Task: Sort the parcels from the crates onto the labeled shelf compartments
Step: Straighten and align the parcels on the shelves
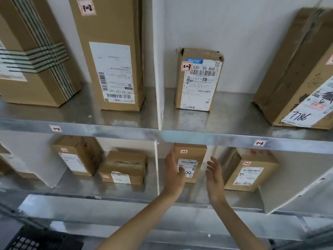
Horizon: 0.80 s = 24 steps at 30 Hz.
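Only one view here, a wide-angle cam worn on the head, so the edges bend a bit. It faces the metal shelf unit (pixel 198 137) head-on from close up, tilted down onto two rows. The left hand (pixel 174 170) and right hand (pixel 215 175) reach in from the bottom edge; a black crate (pixel 27 239) pokes into the bottom-left corner.

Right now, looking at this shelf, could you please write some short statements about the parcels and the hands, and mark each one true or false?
1. The left hand and the right hand are both open. True.
2. The box marked 7786 sits below the hands. False: it is on the upper shelf, above them.
3. The small box with the 1-3 sticker stands upright. True.
4. The parcel between the hands is in the lower left compartment. False: it stands right of the divider.
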Motion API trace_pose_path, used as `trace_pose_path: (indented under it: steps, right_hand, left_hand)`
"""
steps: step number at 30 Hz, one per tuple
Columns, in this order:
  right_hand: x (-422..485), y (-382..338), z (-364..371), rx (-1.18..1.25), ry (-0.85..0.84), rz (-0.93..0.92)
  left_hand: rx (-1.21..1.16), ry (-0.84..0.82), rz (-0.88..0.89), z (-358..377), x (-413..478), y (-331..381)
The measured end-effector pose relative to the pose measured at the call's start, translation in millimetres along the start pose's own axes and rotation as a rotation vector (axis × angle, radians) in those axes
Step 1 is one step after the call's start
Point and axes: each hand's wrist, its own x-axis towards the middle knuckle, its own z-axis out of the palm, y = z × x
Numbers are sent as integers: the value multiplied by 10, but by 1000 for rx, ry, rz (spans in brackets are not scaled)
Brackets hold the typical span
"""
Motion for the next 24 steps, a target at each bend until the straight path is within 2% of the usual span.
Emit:
trace_pose_path:
  steps: [3,7,13,18,24]
  right_hand:
    - [-276,-70,136,34,55,-55]
    - [-621,-166,316,12,105,-128]
    - [-1033,-306,550,50,161,-137]
    - [-1310,-331,722,-10,172,-159]
    - [-1566,-299,1155,-117,77,-184]
  left_hand:
    - [5,-36,101,-121,-194,30]
    - [-100,-204,174,-301,-493,21]
    - [-98,-273,183,-603,-678,-74]
    - [-155,-377,181,-924,-827,-173]
    - [-132,-264,198,-1507,-870,-412]
